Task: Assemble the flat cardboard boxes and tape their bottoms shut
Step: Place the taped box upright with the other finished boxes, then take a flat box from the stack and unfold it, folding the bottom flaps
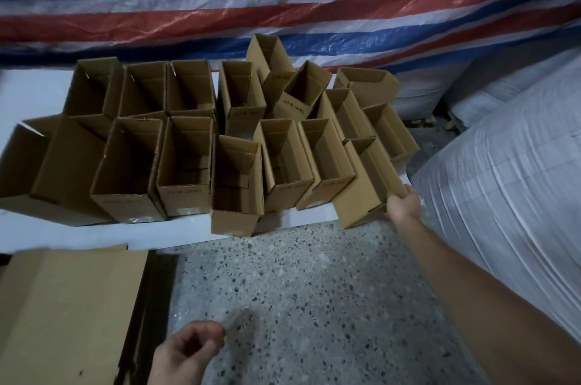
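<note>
Several assembled brown cardboard boxes [185, 161] stand open-topped in rows on a white sheet [94, 235] on the floor. My right hand [404, 205] reaches far out and grips the near edge of the rightmost box [366, 183], which tilts at the end of the front row. My left hand [185, 353] is low near me with fingers curled, pinching what looks like a clear strip of tape [237, 318]. A stack of flat cardboard boxes [66, 312] lies at my lower left.
Speckled terrazzo floor [314, 290] spreads between me and the boxes. Big white woven sacks [509, 196] bulge at the right. A red, white and blue striped tarp [283, 1] hangs behind the boxes.
</note>
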A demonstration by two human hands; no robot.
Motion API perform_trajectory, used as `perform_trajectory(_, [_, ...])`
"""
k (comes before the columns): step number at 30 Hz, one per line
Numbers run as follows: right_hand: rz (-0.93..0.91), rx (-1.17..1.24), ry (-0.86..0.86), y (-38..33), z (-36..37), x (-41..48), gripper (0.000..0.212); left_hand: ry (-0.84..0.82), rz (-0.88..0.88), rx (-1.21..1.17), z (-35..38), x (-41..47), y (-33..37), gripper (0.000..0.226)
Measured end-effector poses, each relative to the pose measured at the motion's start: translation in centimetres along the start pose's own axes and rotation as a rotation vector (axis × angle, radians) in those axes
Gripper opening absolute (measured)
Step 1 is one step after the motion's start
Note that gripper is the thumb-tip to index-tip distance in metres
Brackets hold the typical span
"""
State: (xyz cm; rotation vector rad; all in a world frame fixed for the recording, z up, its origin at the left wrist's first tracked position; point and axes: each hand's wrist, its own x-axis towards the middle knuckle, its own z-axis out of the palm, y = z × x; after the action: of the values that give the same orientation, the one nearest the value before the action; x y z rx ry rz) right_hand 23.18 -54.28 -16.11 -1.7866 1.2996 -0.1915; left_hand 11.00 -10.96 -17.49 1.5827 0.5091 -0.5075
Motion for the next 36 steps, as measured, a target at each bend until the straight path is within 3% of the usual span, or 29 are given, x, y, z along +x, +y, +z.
perform_trajectory(5, [0.035,0.104,-0.027,-0.7,0.7,-0.9,0.072,0.02,0.013,0.047,-1.6,-1.3,-0.7,0.023])
perform_trajectory(10, [-0.01,0.109,0.102,-0.7,0.2,-4.4,0.066,0.078,-0.025,0.175,-3.7,-2.1,-1.1,0.024])
perform_trajectory(14, [-0.133,0.153,0.181,1.0,-0.2,-9.5,0.058,0.171,-0.078,0.129,-4.6,-2.9,-1.6,0.026])
perform_trajectory(22, [-0.287,0.009,-0.204,8.5,5.7,-24.4,0.042,0.274,-0.061,-0.044,-7.7,-5.3,-2.2,0.03])
perform_trajectory(24, [-0.307,0.009,-0.34,9.2,7.8,-27.8,0.036,0.325,0.074,0.092,-8.9,-5.6,-2.5,0.025])
perform_trajectory(26, [-0.316,0.003,-0.475,9.7,9.6,-30.9,0.033,0.426,0.242,0.472,-10.4,-5.5,-3.3,0.027])
perform_trajectory(27, [-0.325,-0.003,-0.522,9.9,10.3,-32.3,0.032,0.468,0.275,0.688,-11.0,-5.2,-3.9,0.042])
perform_trajectory(29, [-0.358,-0.019,-0.589,10.4,11.5,-34.8,0.029,0.44,0.166,0.924,-12.0,-4.4,-4.8,0.083])
perform_trajectory(30, [-0.368,-0.03,-0.616,10.7,11.9,-35.9,0.028,0.393,0.095,0.973,-12.4,-4.0,-5.2,0.09])
perform_trajectory(36, [-0.366,-0.099,-0.698,12.6,11.7,-39.5,0.021,0.325,0.009,1.068,-12.3,-3.2,-5.2,0.079])
